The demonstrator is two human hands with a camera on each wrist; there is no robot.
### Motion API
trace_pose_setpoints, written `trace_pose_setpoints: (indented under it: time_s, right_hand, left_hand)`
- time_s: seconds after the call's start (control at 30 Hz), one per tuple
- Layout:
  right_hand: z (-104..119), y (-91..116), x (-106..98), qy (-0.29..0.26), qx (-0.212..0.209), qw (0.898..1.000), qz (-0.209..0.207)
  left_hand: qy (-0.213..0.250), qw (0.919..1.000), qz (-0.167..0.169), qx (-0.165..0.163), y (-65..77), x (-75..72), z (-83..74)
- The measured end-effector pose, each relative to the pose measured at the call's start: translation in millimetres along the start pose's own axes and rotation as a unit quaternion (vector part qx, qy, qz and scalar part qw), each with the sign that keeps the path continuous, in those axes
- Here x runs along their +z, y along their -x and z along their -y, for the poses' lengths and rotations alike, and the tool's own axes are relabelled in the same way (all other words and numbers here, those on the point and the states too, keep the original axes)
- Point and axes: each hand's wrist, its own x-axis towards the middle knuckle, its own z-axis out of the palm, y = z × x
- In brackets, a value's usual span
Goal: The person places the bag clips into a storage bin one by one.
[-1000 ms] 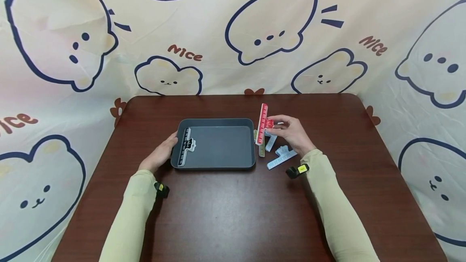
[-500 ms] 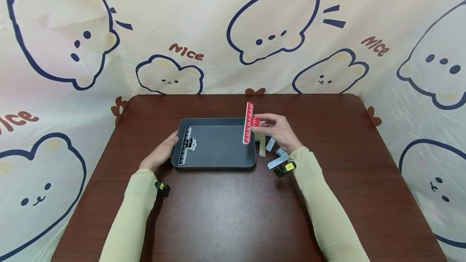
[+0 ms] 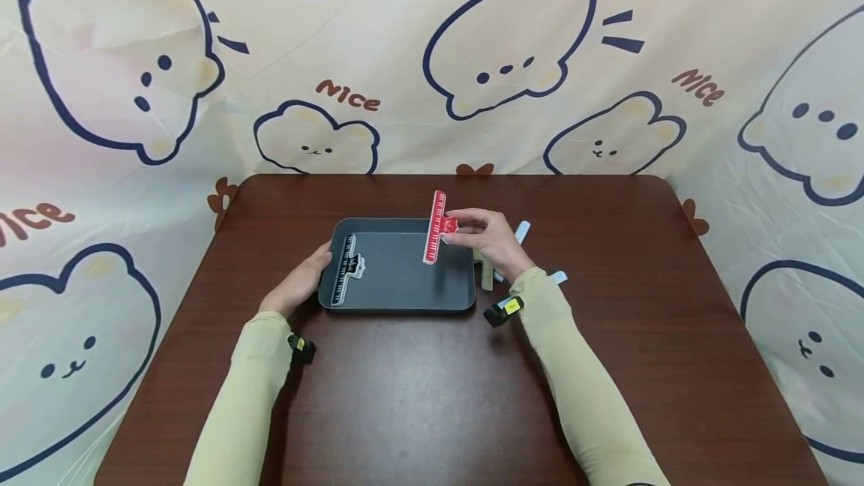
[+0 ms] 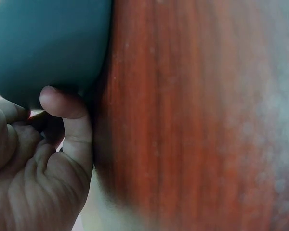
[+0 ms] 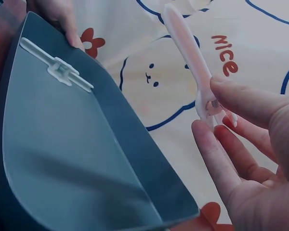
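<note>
My right hand (image 3: 491,240) pinches a red sheet-music clip (image 3: 435,227) by its handle, between thumb and fingers. The clip has a piano-key pattern and hangs above the right part of a dark grey tray (image 3: 398,306); its pale back side shows in the right wrist view. Inside the tray, along its left end, lies a black-and-white clip (image 3: 344,270) of the same kind. My left hand (image 3: 297,281) holds the tray's left end; in the left wrist view the thumb (image 4: 62,106) presses on the tray wall, with other fingers partly hidden.
Right of the tray, a yellowish clip (image 3: 487,276) lies on the brown table (image 3: 405,396). Light-blue clips (image 3: 522,232) lie there too, partly hidden behind my right hand and wrist. A cartoon-print curtain (image 3: 405,58) surrounds the table's back and sides.
My right hand has moved left with the red clip, from beside the tray to over its right part. The left hand and the tray stay where they were.
</note>
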Motion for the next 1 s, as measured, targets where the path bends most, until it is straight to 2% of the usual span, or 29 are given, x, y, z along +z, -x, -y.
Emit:
trace_pose_setpoints:
  time_s: [0.37, 0.7, 1.0]
  right_hand:
    - [2.3, -15.1, 34.0, 0.002, 0.004, 1.0, 0.015]
    - [7.6, -18.6, 62.5, 0.05, 0.02, 0.998, 0.041]
    - [6.5, -23.9, 84.3, 0.11, 0.033, 0.992, 0.044]
  left_hand:
    - [-0.009, 1.0, -0.002, 0.003, -2.3, -0.2, 0.0]
    - [-0.008, 1.0, -0.004, -0.001, -1.1, -0.3, 0.8]
    - [-0.01, 0.9999, -0.007, 0.007, -3.7, -0.2, 2.2]
